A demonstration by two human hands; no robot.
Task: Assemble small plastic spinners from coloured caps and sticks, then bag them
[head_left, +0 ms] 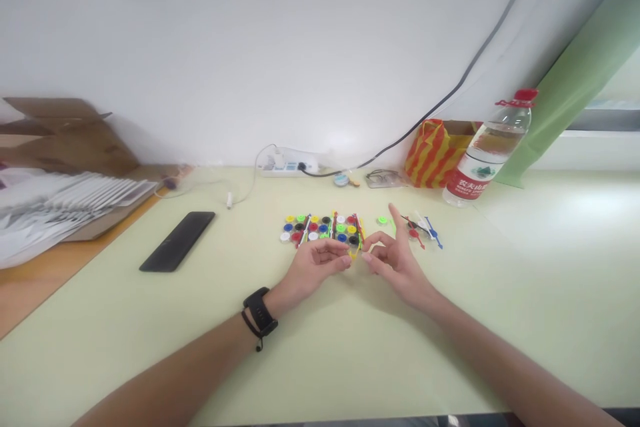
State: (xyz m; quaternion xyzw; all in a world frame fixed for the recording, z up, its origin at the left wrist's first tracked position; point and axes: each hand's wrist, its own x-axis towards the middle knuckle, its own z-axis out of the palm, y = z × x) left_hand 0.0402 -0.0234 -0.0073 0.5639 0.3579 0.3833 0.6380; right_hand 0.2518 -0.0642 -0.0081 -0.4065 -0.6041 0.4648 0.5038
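Both my hands meet over the near edge of a group of small coloured discs, with thin arrow-shaped pointers, one a red arrow, lying across them. A yellow arrow-like piece shows between my hands. My left hand, a black watch on its wrist, has thumb and fingertips together at that piece. My right hand curls thumb and middle fingers close by, index finger raised; what lies in its pinch is too small to tell. Beyond it are a green disc, a red spinner and a blue arrow.
A black phone-like slab lies at left, near stacked white packets and a cardboard box. Along the wall are a power strip with cables, a striped bag and a large water bottle.
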